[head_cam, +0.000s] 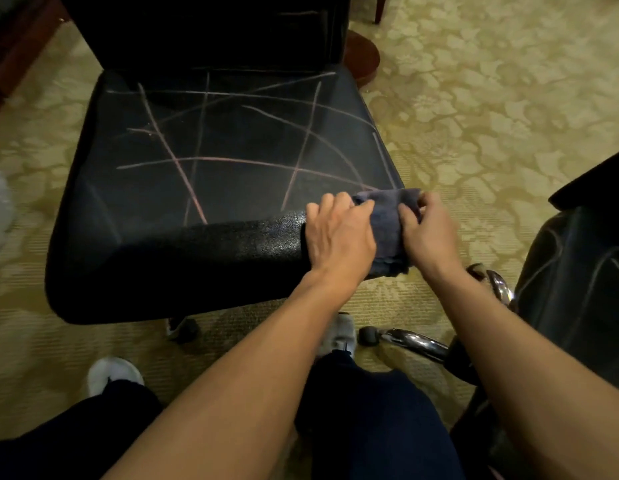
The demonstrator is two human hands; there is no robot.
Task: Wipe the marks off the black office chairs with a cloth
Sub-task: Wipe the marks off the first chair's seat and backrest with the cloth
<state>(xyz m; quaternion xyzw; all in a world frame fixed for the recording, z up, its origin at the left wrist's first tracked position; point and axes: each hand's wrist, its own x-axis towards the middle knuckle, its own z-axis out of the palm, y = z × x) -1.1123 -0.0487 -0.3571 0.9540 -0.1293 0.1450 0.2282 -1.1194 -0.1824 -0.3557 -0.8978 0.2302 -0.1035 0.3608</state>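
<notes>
1. The risk, as I judge it: the cloth [387, 230] lies folded only over the front right corner of the chair seat [214, 161], so it may slip off the rounded edge, or a dry wipe may smear the pink marks [176, 161].
2. The left hand [339, 237] lies on the cloth's left side, fingers curled over its edge.
3. The right hand [429, 230] pinches the cloth's right edge with curled fingers.
4. A second marked chair [578, 278] stands just to the right.

black chair [231, 150], pinkish marks [176, 161], dark-blue cloth [387, 220].
</notes>
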